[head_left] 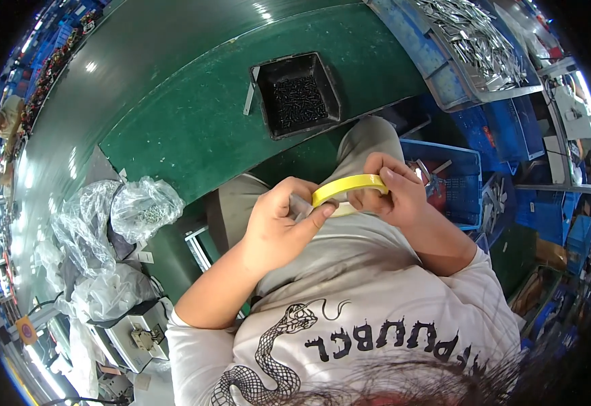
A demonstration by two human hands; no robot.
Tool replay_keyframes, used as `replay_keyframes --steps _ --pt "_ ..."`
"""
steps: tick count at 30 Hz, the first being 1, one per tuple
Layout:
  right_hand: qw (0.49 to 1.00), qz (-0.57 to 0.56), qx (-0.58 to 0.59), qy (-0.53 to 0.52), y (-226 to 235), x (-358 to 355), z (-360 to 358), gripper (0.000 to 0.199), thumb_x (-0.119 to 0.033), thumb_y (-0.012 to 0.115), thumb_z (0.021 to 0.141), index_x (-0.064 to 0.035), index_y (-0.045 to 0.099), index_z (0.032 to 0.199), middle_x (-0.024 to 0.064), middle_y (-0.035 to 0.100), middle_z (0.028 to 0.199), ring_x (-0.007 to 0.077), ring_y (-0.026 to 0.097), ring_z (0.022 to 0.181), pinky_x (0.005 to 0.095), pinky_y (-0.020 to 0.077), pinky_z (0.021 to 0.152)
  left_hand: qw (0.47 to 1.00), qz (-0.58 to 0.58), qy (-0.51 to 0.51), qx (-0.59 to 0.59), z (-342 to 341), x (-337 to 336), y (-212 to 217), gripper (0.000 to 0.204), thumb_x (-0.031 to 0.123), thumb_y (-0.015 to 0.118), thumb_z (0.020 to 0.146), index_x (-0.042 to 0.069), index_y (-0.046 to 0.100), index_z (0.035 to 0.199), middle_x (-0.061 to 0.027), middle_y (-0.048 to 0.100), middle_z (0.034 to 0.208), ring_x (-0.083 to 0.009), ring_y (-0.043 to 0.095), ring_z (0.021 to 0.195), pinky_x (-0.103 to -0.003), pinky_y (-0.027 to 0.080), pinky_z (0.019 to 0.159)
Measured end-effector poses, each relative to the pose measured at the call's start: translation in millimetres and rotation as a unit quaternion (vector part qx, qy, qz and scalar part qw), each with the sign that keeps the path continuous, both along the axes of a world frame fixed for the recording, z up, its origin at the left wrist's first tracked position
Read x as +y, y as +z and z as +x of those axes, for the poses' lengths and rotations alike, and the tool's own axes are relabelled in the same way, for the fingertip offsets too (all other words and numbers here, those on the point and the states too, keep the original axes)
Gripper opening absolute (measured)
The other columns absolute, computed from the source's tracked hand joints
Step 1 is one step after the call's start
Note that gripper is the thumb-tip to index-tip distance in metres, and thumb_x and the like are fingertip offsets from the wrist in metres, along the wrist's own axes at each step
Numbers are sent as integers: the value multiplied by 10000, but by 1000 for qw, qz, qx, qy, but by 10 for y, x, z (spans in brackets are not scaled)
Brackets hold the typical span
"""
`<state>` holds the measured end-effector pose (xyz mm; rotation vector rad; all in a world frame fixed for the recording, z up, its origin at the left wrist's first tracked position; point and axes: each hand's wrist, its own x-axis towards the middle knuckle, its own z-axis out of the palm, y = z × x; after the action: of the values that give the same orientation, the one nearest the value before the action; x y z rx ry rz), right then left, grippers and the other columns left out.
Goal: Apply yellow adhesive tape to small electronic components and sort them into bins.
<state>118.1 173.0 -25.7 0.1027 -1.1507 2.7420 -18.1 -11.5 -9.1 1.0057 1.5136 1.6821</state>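
Observation:
A roll of yellow tape (349,183) is held up over my lap between both hands. My left hand (278,223) has its fingers and thumb closed on the left end of the roll. A greyish, partly see-through bit shows by those fingers; I cannot make out what it is. At the right end, my right hand (398,193) pinches the roll between thumb and fingers. Beyond my hands, a black bin (329,88) with many small black screw-like parts stands on the green table (194,128). A thin metal strip (249,99) lies against the bin's left side.
At the upper right, a blue crate (438,61) holds many flat metal pieces. A blue basket (471,183) stands by my right arm. Clear plastic bags (148,206) lie left of me, above a grey metal device (136,335). Far left, another person (11,122) is visible.

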Motion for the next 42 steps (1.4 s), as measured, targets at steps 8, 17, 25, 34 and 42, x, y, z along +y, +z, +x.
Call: replay_keyframes --steps 8,17,25,34,42 --pt "854 452 38 -255 76 -20 -69 275 -178 553 944 27 554 1127 158 603 1051 226 577 980 315 475 811 975 24 47 218 -2 -3 -6 262 1 743 778 32 491 843 -161 685 875 -295 683 746 -329 539 647" --pt "644 682 140 -317 277 0 -112 321 -20 781 671 -21 652 964 140 644 1047 293 623 905 369 514 781 946 43 52 316 -8 13 9 234 -17 709 724 43 513 837 -141 693 874 -295 678 727 -363 548 631" --pt "591 724 137 -329 365 24 -109 280 -28 803 636 -62 684 887 50 678 969 240 612 830 344 485 704 924 58 36 375 -33 28 -17 231 -14 703 674 50 541 825 -121 682 900 -295 668 733 -368 549 629" --pt "582 749 105 -299 393 20 -95 265 -24 794 630 -63 691 871 38 685 930 220 592 739 337 470 666 891 47 10 451 -66 33 -4 208 26 692 641 58 565 803 -86 677 930 -260 664 743 -350 553 631" --pt "572 771 77 -269 436 8 -76 231 -26 782 648 -72 685 853 20 679 914 207 589 735 335 468 670 872 49 14 488 -67 47 -34 197 56 703 660 63 562 797 -74 683 931 -232 660 729 -331 550 594"
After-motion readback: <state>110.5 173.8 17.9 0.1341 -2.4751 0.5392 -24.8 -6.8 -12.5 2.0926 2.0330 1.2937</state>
